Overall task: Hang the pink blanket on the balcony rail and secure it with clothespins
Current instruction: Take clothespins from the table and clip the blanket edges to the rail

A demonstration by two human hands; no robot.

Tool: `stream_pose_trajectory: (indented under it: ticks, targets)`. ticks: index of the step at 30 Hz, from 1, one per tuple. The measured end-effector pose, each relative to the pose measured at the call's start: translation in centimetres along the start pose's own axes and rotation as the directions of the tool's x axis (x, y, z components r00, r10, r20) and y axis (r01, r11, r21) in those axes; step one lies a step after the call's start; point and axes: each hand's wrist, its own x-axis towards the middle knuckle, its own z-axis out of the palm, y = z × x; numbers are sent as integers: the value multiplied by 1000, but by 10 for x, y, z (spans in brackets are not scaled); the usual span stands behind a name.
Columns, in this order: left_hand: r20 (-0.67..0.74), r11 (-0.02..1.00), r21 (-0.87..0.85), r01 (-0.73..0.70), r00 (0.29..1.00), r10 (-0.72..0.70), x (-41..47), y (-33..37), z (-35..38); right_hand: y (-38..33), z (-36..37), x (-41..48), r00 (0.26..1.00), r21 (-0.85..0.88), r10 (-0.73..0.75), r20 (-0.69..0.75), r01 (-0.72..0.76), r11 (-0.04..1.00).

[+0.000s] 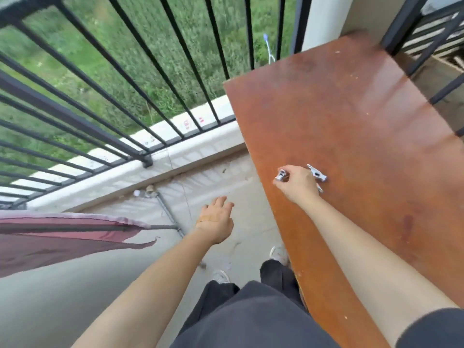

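Gripping a metal clothespin [281, 175] over the brown worktop [351, 121], the right hand [297, 184] has a second clothespin [316, 173] just beside it. The left hand [217, 218] hangs open and empty. The pink blanket [62, 237] drapes over a rail [165, 226] at left.

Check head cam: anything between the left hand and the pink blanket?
Nothing in the way. In the head view, only bare concrete floor and a thin metal rod that juts from under the pink blanket lie between it and the empty left hand.
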Motion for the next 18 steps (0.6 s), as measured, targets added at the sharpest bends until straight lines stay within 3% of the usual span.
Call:
stream_pose_trajectory:
  ticks: [4,9,12,18]
  targets:
    - [-107,982,-48,183,976,-187,-50,-88,-23,-103,18,8,975,-40,-204,90,208,977]
    - [-145,911,-8,412,901,-409,-115,-204,-34,-223,78,-6,922,-25,-355,155,363,931]
    - [-156,871,225,436,899,-409,-149,-265,-35,-280,120,-28,891,-33,-424,164,434,900]
    - [-132,714,641,283,956,-261,-187,-366,-39,-344,213,-72,856,-94,-433,283,474,876]
